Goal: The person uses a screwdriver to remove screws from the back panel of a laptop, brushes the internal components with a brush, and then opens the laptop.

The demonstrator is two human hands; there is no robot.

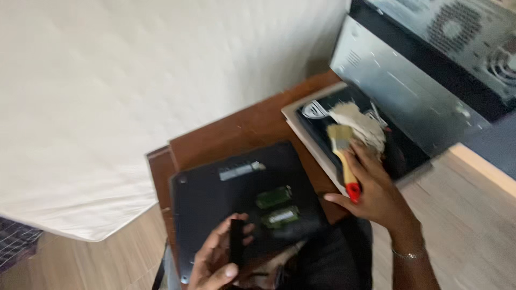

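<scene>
Now cleaning step: right hand (376,196) grips brush (344,156); left hand (217,258) holds black cover (236,241) over open laptop (236,198). Next, probably gentle sweeping of green chips (277,207).

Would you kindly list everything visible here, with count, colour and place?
Laptop: one, black, upside down on the table, its memory bay open.
Memory modules: two, green, in the bay.
Brush: one, yellow handle, red tip, in the right hand.
Tray: one, pale rim, dark inside, right of the laptop.
Computer case: one, grey, top right.
Table: one, brown.
Cover: one, black, in the left hand.
Left hand: bottom centre.
Right hand: over the tray.
</scene>
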